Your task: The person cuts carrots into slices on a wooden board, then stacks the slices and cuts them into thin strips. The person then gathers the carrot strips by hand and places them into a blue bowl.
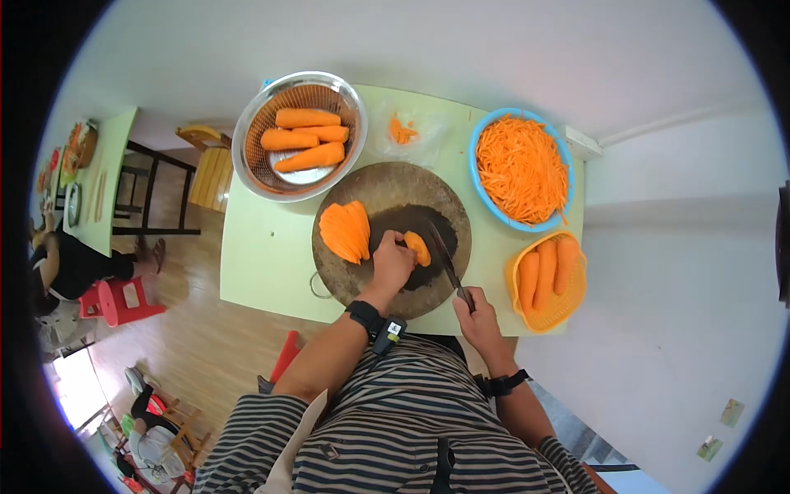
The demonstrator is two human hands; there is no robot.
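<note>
Carrot piece (417, 247) at the centre of the frame, lying on the round wooden chopping board (391, 284), pinned from the left by the left hand (392, 263), fingers curled down over its near end. Knife (445, 262) just right of it, blade angled up and to the left with its tip close beside the carrot piece, handle gripped tight in the right hand (479, 317) at the board's lower right edge. Whether the blade touches the carrot: cannot tell. Fan of thin carrot slices (346, 230) stacked on the board's left half, just beside the left hand. Dark wet patch on the board under the cutting spot.

Above and left of the board, touching its rim, a metal colander (247, 140) with four whole peeled carrots (309, 138) lying across it. Upper right, a blue bowl (477, 177) heaped with shredded carrot (518, 169). Right of the board, a small orange basket (512, 280) holding three more peeled carrots (546, 276) side by side. Top centre, between colander and blue bowl, a clear plastic bag (428, 136) with a few carrot scraps (401, 130). All on a pale green table (263, 263) over wooden flooring.

Black wristbands on both forearms, striped shirt along the bottom of the frame. Far left, another pale green table (111, 165) with dishes and a seated person (78, 267) beside a red stool (123, 300).
</note>
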